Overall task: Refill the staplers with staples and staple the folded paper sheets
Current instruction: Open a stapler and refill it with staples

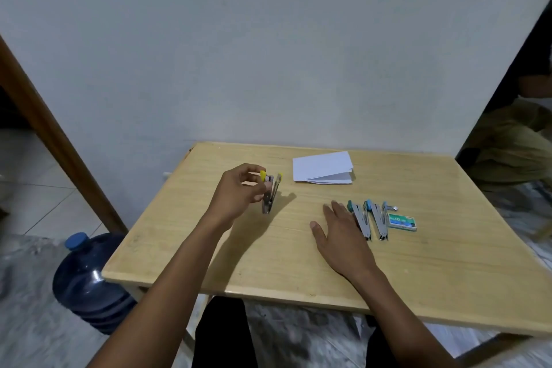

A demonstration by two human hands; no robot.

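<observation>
In the head view, the likeliest trouble lay with the yellow stapler. It was splayed open and propped on its hinge end on the table, steadied only by the left hand, whose curled fingers pinched it near the yellow tip. A loose pinch could have let it topple or snap closed on a fingertip. The staple box sat well apart from it, at the far right. Carrying a brittle strip that far across might have broken it or scattered staples.

The right hand lay flat and released on the table, fingers straight, its edge against the teal stapler. A careless sweep could have knocked that one into the blue stapler just beside it.

The yellow stapler looked small and metal, its arms spread in a narrow V. Whether its channel held staples could not be told. The folded paper sheets lay stacked near the table's far edge, apparently untouched.
</observation>
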